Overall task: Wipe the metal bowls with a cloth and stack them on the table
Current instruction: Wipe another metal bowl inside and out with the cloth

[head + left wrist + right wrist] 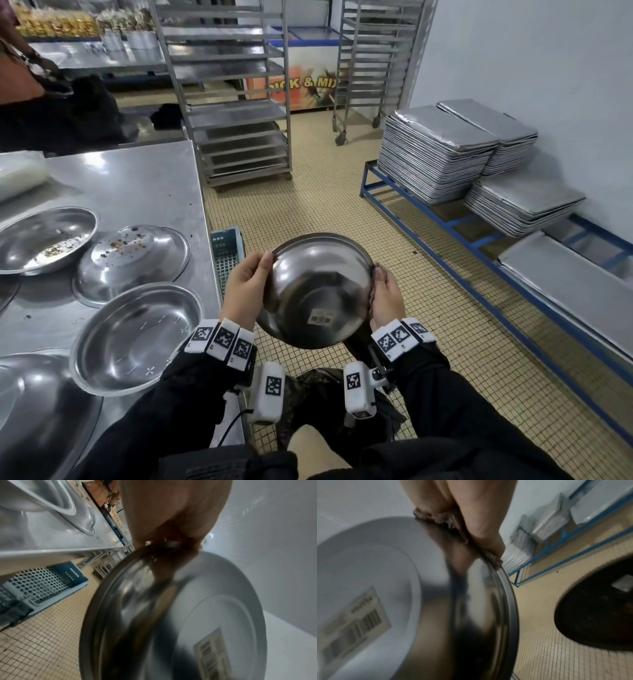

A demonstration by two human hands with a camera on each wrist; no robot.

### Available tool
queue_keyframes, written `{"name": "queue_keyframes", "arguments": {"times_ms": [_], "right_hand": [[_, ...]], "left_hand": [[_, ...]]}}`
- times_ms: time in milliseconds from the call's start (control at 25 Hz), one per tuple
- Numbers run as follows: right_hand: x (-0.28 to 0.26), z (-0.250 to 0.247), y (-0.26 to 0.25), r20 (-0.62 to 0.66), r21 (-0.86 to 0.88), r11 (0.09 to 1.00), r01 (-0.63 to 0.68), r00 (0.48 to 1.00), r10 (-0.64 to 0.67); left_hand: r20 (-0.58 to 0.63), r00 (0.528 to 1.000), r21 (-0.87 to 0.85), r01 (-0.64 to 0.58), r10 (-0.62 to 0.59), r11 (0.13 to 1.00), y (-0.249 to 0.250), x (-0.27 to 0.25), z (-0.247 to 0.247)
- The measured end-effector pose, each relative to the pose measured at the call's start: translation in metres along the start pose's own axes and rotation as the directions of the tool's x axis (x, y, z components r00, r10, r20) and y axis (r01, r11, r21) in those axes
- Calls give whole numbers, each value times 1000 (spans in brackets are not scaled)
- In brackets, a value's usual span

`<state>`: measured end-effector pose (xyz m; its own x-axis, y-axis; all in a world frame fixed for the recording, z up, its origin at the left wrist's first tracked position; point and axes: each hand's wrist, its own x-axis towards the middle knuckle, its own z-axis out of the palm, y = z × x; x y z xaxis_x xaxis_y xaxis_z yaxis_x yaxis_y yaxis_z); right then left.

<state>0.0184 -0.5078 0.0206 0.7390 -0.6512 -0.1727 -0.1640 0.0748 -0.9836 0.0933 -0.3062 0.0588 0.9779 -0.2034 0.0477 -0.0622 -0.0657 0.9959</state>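
I held the metal bowl (317,291) up on edge in the lower middle of the head view, over the tiled floor (325,205) and clear of the table, its underside turned toward me so that the barcode sticker (320,319) on its base showed. My left hand (245,291) gripped the rim on the left, thumb laid over the upper edge and the fingers curled behind, out of sight. My right hand (387,298) was pressed against the rim on the right with the cloth (436,517) bunched between palm and metal; in the right wrist view its brownish, frayed edge showed under my fingers, which closed on both cloth and rim. Both wrist views were blurred.

To the left of the held bowl stood the steel table (137,178). On it, an empty shallow bowl (137,337) lay nearest my left wrist, and beyond it a bowl turned upside down (133,262) with crumbs on its base. Further left sat an upright bowl (44,238) holding scraps. Part of a larger bowl (37,404) filled the lower left corner. A blue-grey plastic crate (226,251) stood on the floor just beside the table's edge. Stacks of metal trays (435,154) rested on a blue frame (428,212) along the right wall, and wheeled tray racks (233,102) stood at the top centre.
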Motion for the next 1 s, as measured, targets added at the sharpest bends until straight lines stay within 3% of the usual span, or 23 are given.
{"name": "queue_keyframes", "arguments": {"times_ms": [80, 160, 320, 520, 600, 680, 720, 760, 880, 920, 1000], "right_hand": [[-2, -3, -12, 22, -108, 991, 76, 997, -74], [-2, -5, -28, 123, -220, 953, 207, 975, -183], [4, 10, -53, 369, -423, 753, 504, 855, -365], [-5, 27, -53, 314, -354, 581, 733, 678, -665], [-26, 44, -38, 358, -408, 459, 789, 601, -715], [-45, 54, -19, 355, -442, 411, 797, 576, -736], [-47, 54, -12, 335, -417, 446, 792, 590, -734], [-44, 50, -11, 306, -371, 528, 764, 637, -707], [-21, 32, -13, 131, -331, 814, 477, 878, -461], [-16, 25, -12, 78, -347, 855, 385, 921, -382], [-19, 21, -10, 86, -381, 840, 387, 919, -385]], "left_hand": [[31, 999, 21, 3, -4, 1000, -3, 3, -5], [131, 991, 65, -30, 22, 997, 1, 4, -7], [252, 952, 389, -262, 172, 883, 12, 3, -1], [86, 979, 282, -201, 184, 938, 11, 5, -1], [44, 985, 247, -173, 168, 953, 13, 4, 5], [27, 985, 267, -173, 172, 948, 15, 3, 7], [40, 983, 280, -183, 179, 942, 14, 3, 5], [49, 983, 268, -184, 177, 946, 13, 4, 2], [23, 992, 221, -128, 126, 967, 13, 4, -4], [6, 992, 223, -121, 123, 967, 14, 3, -4], [-10, 992, 215, -117, 122, 970, 17, 2, -3]]}}
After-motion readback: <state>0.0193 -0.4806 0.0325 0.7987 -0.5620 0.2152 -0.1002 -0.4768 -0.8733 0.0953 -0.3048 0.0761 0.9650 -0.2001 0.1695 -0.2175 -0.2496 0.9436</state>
